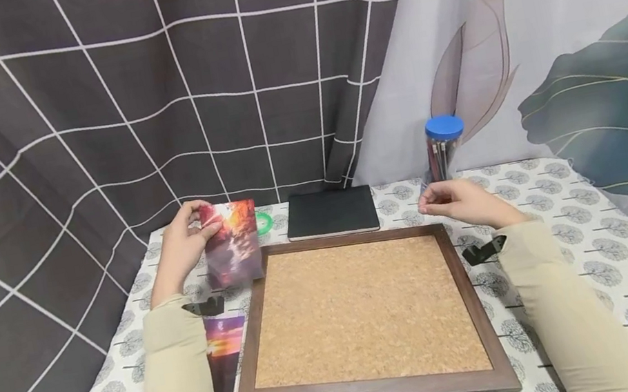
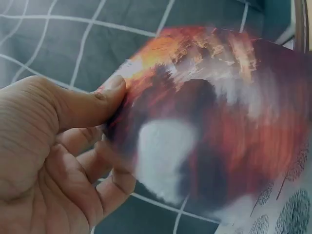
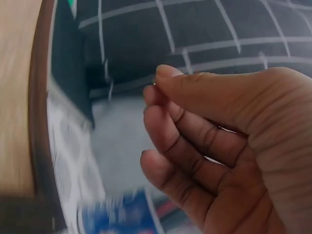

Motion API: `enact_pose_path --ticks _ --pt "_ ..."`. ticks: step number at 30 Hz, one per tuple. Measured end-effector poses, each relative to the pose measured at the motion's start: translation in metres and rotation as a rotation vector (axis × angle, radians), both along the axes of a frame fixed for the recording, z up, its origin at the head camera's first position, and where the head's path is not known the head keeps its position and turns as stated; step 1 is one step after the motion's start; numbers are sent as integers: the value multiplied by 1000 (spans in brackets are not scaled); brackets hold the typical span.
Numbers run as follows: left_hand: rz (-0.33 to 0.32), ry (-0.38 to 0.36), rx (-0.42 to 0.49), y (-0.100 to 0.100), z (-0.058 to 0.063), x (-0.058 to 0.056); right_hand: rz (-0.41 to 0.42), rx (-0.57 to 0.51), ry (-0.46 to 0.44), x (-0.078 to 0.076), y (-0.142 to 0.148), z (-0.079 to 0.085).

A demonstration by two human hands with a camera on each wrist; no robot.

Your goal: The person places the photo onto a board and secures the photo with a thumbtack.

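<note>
My left hand pinches a photo print of a fiery red and purple sky by its edge, thumb in front and fingers behind. The print is raised and overlaps the left corner of a wood-framed cork board in the head view. To the right of the board's far corner is my right hand, thumb and index fingertips pressed together. A tiny gold-coloured piece glints between those fingertips in the right wrist view; its kind is too small to tell. Another sunset photo lies left of the board, partly behind my left sleeve.
Behind the board lies a black notebook. A green ring-shaped item sits left of it, partly behind the raised print. At the back right stands a clear jar with a blue lid, holding pencil-like sticks. Curtains hang behind the table.
</note>
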State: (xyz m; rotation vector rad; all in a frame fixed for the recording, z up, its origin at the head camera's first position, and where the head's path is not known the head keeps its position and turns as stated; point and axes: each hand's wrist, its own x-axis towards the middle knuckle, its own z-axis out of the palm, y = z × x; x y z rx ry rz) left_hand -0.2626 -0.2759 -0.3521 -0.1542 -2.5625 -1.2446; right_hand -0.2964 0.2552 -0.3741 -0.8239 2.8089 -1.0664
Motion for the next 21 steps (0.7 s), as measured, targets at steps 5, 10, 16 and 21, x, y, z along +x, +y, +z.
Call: enact_pose_path --ticks 5,10,16,21 --pt "-108 -16 41 16 6 -1 51 -58 0 -3 -38 13" --pt "-248 -121 97 38 -1 -9 122 -117 16 -11 -83 15" --pt "-390 -249 93 57 -19 -13 206 -196 -24 -19 -136 7" --pt "-412 -326 17 59 -33 -14 236 -209 -54 -21 -174 -3"
